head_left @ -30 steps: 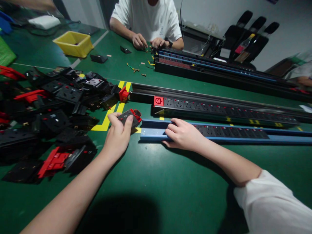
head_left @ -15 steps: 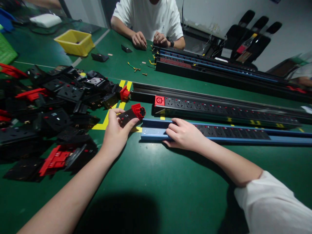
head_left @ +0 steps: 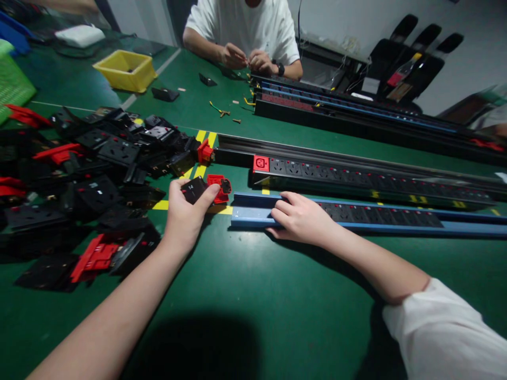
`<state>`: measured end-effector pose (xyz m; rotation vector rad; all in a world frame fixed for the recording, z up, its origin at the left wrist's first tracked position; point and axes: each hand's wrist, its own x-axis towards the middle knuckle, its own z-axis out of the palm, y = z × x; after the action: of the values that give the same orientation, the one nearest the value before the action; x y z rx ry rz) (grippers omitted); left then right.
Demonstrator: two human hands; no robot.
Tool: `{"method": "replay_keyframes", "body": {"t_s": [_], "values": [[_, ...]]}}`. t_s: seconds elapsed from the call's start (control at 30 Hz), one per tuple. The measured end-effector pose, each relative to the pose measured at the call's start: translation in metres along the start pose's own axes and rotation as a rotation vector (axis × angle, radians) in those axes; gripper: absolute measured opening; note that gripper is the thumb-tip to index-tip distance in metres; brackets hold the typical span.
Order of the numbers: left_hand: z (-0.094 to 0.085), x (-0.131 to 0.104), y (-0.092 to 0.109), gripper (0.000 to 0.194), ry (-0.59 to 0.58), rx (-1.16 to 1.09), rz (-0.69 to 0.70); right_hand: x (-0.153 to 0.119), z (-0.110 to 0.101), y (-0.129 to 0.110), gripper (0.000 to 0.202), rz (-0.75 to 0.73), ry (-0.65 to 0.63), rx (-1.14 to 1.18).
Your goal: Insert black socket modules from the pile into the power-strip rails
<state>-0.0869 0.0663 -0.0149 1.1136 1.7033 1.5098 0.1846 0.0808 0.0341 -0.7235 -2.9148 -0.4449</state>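
Observation:
My left hand (head_left: 186,216) is closed round a black socket module (head_left: 193,189) marked 14 and a red socket module (head_left: 223,191), held end to end just left of the blue metal channel (head_left: 247,212). Across that channel lies my right hand (head_left: 299,217), fingers over its far edge and thumb at the near side, gripping it. Black sockets (head_left: 376,214) sit in a row inside the channel to the right of this hand. What lies under the right palm is hidden.
Loose black and red socket modules (head_left: 93,198) form a pile at left. Behind the blue channel lies a black strip (head_left: 356,182) with one red socket (head_left: 261,163) at its end. A yellow bin (head_left: 127,71) stands farther back. Opposite, a co-worker's hands (head_left: 249,58) work beside more strips (head_left: 336,119).
My left hand has tilted the two modules downward and shifted slightly left. My right hand keeps its place on the channel. The co-worker's hands have come up and closer together.

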Motion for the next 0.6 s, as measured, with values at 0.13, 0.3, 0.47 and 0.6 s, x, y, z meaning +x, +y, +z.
{"method": "replay_keyframes", "body": {"t_s": [0.13, 0.3, 0.47, 0.6], "values": [[0.000, 0.002, -0.002, 0.055, 0.000, -0.050, 0.005, 0.000, 0.000, 0.000, 0.032, -0.002, 0.009, -0.001], [0.000, 0.003, -0.005, 0.047, -0.008, -0.015, 0.058, 0.000, -0.001, 0.000, 0.031, 0.002, 0.010, 0.004], [0.002, 0.000, 0.000, 0.049, -0.019, -0.082, 0.129, 0.000, -0.001, 0.000, 0.029, 0.007, 0.003, 0.022], [0.002, -0.003, 0.009, 0.049, -0.054, -0.102, 0.111, 0.000, -0.001, -0.001, 0.031, 0.014, 0.006, 0.005]]}}
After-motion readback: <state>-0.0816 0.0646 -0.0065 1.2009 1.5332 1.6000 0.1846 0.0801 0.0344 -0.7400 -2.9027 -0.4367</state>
